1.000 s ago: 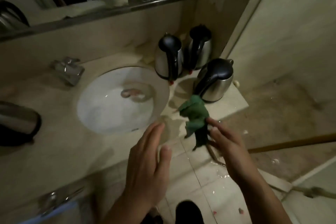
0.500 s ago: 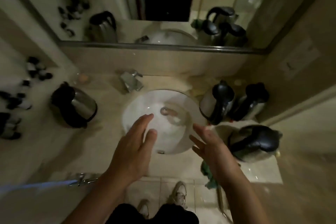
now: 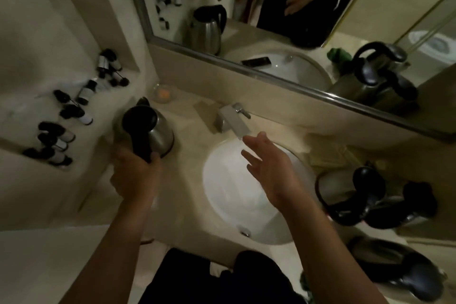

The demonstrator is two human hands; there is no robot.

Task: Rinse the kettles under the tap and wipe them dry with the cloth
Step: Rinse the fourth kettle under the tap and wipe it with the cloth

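Observation:
A steel kettle [image 3: 158,131] with a black lid and handle stands on the counter left of the sink. My left hand [image 3: 134,175] is shut on its black handle. My right hand [image 3: 271,168] hovers open over the white sink [image 3: 222,195], fingertips just below the chrome tap [image 3: 232,122]. Three more steel kettles stand right of the sink: two side by side [image 3: 345,190] [image 3: 404,210] and one nearer me [image 3: 404,266]. A sliver of the green cloth [image 3: 304,282] shows at the counter's front edge by my right forearm.
Several small dark-capped bottles [image 3: 61,128] lie on a ledge at the left. A small glass dish [image 3: 162,92] sits by the wall. The mirror [image 3: 296,20] above the counter reflects the kettles, the cloth and my hands. My dark trousers [image 3: 217,279] fill the bottom centre.
The view swung left. My left hand moved from above the sink to the left kettle and closed on its handle. My right hand let go of the cloth and rose toward the tap.

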